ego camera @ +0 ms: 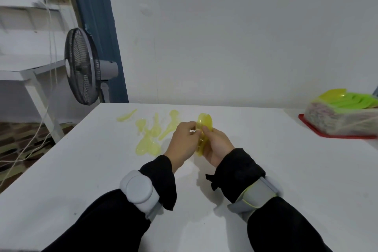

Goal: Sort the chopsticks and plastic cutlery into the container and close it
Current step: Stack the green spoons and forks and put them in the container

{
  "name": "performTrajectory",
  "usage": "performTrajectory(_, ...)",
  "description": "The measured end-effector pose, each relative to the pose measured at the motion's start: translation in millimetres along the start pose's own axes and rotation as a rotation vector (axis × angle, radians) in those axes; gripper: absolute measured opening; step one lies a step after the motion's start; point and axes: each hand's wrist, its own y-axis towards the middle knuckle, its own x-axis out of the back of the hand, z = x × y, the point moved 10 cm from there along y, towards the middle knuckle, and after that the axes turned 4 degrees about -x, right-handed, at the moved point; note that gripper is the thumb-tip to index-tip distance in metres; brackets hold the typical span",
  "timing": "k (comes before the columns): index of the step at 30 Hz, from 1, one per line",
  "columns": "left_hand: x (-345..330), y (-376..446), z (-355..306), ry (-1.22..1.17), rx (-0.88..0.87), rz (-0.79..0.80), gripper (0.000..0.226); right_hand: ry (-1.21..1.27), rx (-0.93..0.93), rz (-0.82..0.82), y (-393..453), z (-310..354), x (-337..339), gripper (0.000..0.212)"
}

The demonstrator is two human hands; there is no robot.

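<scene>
Clearly the sorting is only partly along, judging by what is lying about. Both hands are working together above the middle of the white table (266, 170), holding a small stack of translucent yellow plastic spoons (203, 129) upright between them. The left hand (182, 145) is pinching the stack's near edge with its thumb and curled fingertips, while the right hand (216, 145) is wrapping its fingers round the lower part from the other side; neither hand is spread open. It looks as though the person is squaring the spoons into a neat bundle, though whether one is being added or peeled off cannot be told.

Just to the left of the hands, several more loose yellow translucent plastic spoons (151, 135) are lying scattered on the tabletop, one of them (126, 115) sitting a little apart toward the far left edge. These are waiting to be gathered.

Well apart, at the far right of the table, a clear plastic container on a red base (335, 129) is already holding a mass of items, with bright green plastic cutlery (356, 101) piled on top. Chopsticks may be inside, but the blur makes that uncertain. No lid is seated on it, so the closing step is not yet done.

A black and grey standing fan (81, 65) is sitting beyond the table's left corner
</scene>
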Motion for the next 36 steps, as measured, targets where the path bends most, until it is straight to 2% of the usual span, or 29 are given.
performTrajectory(5,-1,-1,6,0.075,0.017,0.002,0.037,0.042,-0.106,0.03,1,-13,-7,0.028)
performTrajectory(8,-10,2,14,0.159,0.09,0.11,0.026,-0.05,-0.07,-0.002,8,-11,-7,0.036)
performTrajectory(12,-5,9,14,0.201,0.092,0.268,0.017,-0.101,-0.079,0.001,16,-10,-9,0.025)
performTrajectory(14,5,11,7,0.231,0.068,0.382,0.022,-0.116,-0.109,0.009,17,-10,-10,0.023)
performTrajectory(16,30,25,10,0.456,0.025,0.449,0.038,-0.124,-0.165,-0.001,22,-14,-12,0.019)
performTrajectory(20,85,45,51,1.125,-0.005,0.586,0.066,-0.126,-0.256,-0.015,26,-20,-10,0.016)
performTrajectory(22,98,43,67,1.364,-0.038,0.64,0.072,-0.14,-0.269,-0.023,29,-23,-9,0.015)
performTrajectory(25,92,39,77,1.566,-0.237,0.639,0.065,-0.116,-0.268,-0.036,31,-25,-8,0.014)
performTrajectory(28,89,37,76,1.543,-0.336,0.568,0.042,-0.097,-0.25,-0.051,34,-23,-6,0.014)
performTrajectory(31,79,31,54,1.39,-0.59,0.42,0.011,-0.1,-0.214,-0.084,34,-18,1,0.016)
performTrajectory(32,78,31,48,1.363,-0.644,0.368,0.009,-0.102,-0.196,-0.096,33,-16,4,0.016)
performTrajectory(34,74,35,42,1.221,-0.59,0.301,0.017,-0.095,-0.149,-0.112,33,-10,8,0.017)
performTrajectory(36,67,37,32,1.044,-0.437,0.267,0.019,-0.04,-0.109,-0.107,32,-6,9,0.018)
